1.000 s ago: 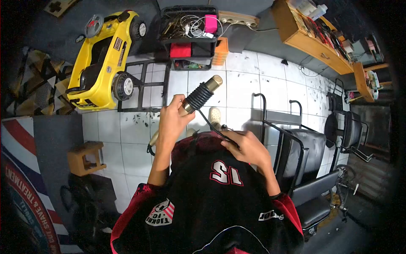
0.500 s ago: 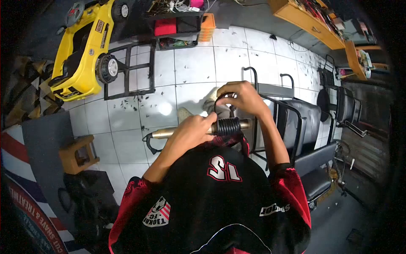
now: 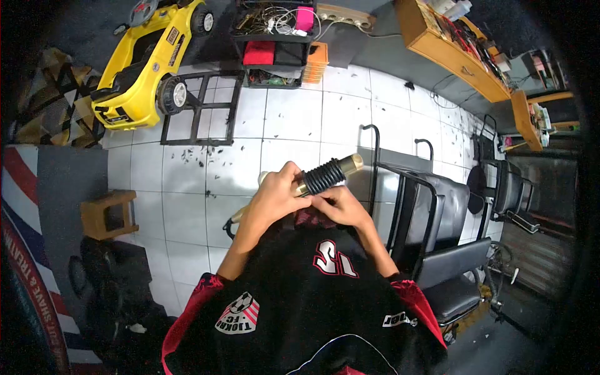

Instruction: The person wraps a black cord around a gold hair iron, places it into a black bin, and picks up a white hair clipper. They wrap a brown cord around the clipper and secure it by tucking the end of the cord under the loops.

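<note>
My left hand (image 3: 276,192) is wrapped round a long gold tool (image 3: 354,164), which slants up to the right. Several turns of black cord (image 3: 324,177) lie round the tool just right of that hand. Below this coil is my right hand (image 3: 340,205), its fingers closed close to the left hand's fingertips; what they pinch is hidden. The tool's lower left end shows beside my left wrist, with a black loop (image 3: 229,227) hanging there.
A yellow toy car (image 3: 145,67) and a black frame (image 3: 199,107) stand at the upper left. Black chairs (image 3: 449,209) are on the right. A wooden stool (image 3: 107,214) is at the left, a black shelf (image 3: 275,45) at the top, and a wooden drawer unit (image 3: 459,57) at the upper right.
My right hand has come down from above the coil to below it. The tool's right end has risen, so the tool now slants more. The whole view has shifted slightly.
</note>
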Motion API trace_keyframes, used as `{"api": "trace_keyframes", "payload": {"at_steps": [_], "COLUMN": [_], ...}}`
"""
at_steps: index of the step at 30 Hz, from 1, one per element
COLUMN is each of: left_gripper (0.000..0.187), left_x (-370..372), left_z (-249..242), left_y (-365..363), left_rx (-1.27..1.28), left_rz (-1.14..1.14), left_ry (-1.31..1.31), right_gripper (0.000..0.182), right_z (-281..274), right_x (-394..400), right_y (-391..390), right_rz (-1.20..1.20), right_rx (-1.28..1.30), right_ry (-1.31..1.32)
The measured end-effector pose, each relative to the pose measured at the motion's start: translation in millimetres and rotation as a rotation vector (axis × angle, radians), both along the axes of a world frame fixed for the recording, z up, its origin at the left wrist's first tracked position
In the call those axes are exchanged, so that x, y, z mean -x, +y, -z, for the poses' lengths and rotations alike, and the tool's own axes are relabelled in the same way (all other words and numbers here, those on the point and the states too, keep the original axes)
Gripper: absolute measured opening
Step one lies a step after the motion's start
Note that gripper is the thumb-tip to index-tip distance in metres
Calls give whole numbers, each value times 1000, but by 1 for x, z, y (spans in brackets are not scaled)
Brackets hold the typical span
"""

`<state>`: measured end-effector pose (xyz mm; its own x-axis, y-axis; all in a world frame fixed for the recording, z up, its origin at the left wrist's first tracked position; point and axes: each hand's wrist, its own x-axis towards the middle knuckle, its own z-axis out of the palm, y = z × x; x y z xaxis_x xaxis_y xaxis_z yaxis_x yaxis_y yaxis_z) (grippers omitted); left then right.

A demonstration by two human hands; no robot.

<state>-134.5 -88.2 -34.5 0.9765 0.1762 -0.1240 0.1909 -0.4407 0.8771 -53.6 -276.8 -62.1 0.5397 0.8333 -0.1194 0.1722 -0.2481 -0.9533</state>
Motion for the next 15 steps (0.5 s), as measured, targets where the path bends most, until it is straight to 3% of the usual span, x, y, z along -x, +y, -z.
{"api": "trace_keyframes", "payload": {"at_steps": [3,6,9,12,15], "left_gripper": [45,50,57,65,73], "left_x": [5,11,23,37,57], "left_z": [-1,0,-4,-12,-20], "left_y": [-27,-46,-68,-80,-102], "left_rx": [78,-8,-61,-34,-2], "left_rz": [3,243,320,380,273], "left_ry": [83,176,87,-22,244], "right_gripper": [30,36,43,40,34], "right_z": [-18,10,13,14,-1], "right_x": [4,17,34,45,56], "right_y": [-27,-59,-72,-92,-106], "right_rz": [-18,113,291,290,266], "right_rx": [31,-22,33,-106,-116], "right_ry": [-14,55,263,349,266]}}
